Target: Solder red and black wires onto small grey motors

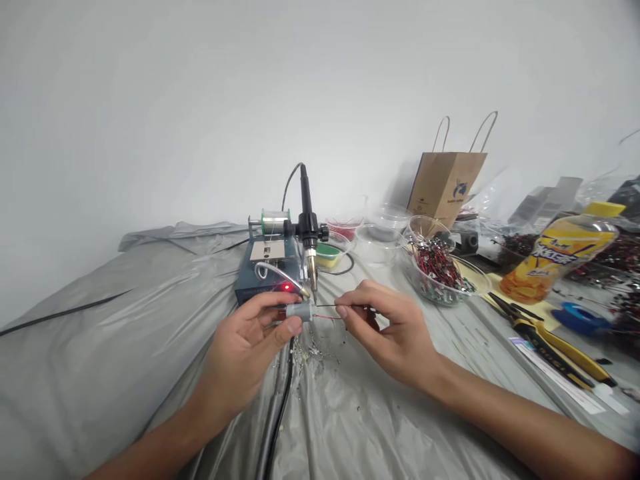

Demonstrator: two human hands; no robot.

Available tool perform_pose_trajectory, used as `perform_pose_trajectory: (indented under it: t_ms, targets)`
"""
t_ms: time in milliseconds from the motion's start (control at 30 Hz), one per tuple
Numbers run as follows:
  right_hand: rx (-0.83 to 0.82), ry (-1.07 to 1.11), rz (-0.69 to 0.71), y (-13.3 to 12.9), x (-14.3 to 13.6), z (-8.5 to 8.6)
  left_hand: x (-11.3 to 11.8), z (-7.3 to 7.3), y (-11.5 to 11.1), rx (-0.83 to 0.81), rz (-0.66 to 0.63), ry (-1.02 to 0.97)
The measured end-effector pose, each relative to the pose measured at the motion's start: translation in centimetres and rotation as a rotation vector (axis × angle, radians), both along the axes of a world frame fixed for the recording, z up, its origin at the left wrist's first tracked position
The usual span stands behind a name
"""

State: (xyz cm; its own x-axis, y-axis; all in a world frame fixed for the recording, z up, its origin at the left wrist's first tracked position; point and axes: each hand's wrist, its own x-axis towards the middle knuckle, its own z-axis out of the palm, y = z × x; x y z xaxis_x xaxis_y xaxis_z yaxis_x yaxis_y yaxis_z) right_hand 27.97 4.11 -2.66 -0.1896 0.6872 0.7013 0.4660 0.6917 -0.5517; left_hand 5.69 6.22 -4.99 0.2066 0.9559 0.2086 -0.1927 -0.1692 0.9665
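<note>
A small grey cylindrical motor (300, 311) is gripped between the thumb and fingers of my left hand (253, 333), lying on its side. My right hand (385, 320) pinches a thin black wire (326, 305), whose far end reaches the motor's right end. Below it, a red wire (327, 317) runs from the motor toward my right fingers. Just above that end points the tip of a soldering iron (311, 267), clamped upright in a stand. Beside the tip ends a curved solder feed tube (280, 270). Exact contact at the tip is too small to tell.
A blue soldering station (245, 273) with a red light carries a solder spool (276, 222). To the right are a bowl of red and black wired parts (437, 270), a paper bag (443, 190), a bottle (560, 257) and pliers (555, 347). Solder bits litter the grey sheet.
</note>
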Motion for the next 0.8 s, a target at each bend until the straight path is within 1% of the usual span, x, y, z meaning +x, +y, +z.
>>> perform_pose_trajectory:
  t_ms: [233,800]
  targets:
    - [0.004,0.017,-0.012,-0.07,-0.20,0.25,0.09,-0.13,0.02,0.053,0.001,-0.003]
    - [0.016,-0.008,-0.023,-0.16,-0.19,0.22,0.11,-0.14,0.00,0.056,0.015,0.019]
